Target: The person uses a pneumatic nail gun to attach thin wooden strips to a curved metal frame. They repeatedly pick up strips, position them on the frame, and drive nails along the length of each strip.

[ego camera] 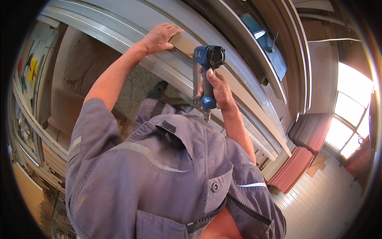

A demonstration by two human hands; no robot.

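My right hand (220, 88) is wrapped around the dark grip of a blue pneumatic nailer (208, 56). The nailer's magazine (195, 80) faces left, and a metal air fitting (206, 114) sits at the base of the handle. My left hand (159, 38) grips the upper-left end of a long, narrow wooden strip (182, 43), thumb on the near side and fingers over the far side. Beyond the nailer the strip appears to run on toward the lower right, along long metal-looking profiles (167, 70). The nailer hides part of it, and its nose contact cannot be seen.
A blue metal machine part with a lever (271, 44) lies beyond the profiles. Stacked reddish sheets (294, 170) stand at right, near a bright window (346, 110). Shelving with yellow items (32, 70) is at left. My shoe (158, 89) shows on the floor below.
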